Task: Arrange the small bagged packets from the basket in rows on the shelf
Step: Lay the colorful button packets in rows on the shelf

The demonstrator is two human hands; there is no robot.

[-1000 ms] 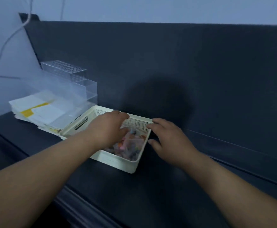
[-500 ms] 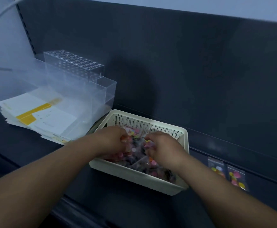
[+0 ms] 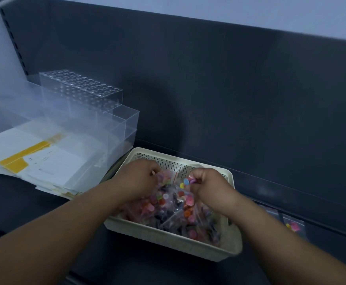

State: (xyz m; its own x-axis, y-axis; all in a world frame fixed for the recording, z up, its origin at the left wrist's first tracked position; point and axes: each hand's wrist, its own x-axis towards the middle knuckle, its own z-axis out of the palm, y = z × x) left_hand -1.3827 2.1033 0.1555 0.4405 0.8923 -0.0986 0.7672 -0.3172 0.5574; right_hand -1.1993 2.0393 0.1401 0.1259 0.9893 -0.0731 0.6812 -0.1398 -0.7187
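While both arms reach forward in the head view, the hands meet over the white perforated basket (image 3: 168, 241), which sits on the dark shelf (image 3: 34, 206) close to the back panel (image 3: 209, 89). The basket is heaped with small bagged packets (image 3: 168, 208), clear bags full of pink, orange and purple dots.

Left hand (image 3: 139, 182) is down in the heap at the basket's far left. Its fingers (image 3: 154, 167) are curled tight, bunched on a pinkish packet (image 3: 164, 179) at the top of the pile.

Right hand (image 3: 211, 188) is just beside it, over the middle of the basket. Its fingers (image 3: 196, 175) are curled in and pinch the top of a clear packet (image 3: 185, 183) with a blue and a yellow dot showing. Whether the two hands share one bag, I cannot tell; the plastic blurs together there.

Off to the right, two shelf packets (image 3: 293, 226) lie flat side by side near the back panel, partly hidden behind the right forearm.

Left of the basket stands a clear acrylic rack (image 3: 81, 87) with rows of holes. Clear plastic boxes (image 3: 125, 120) sit in front of it, and a stack of white papers (image 3: 44, 163) with a yellow band lies in front of those.
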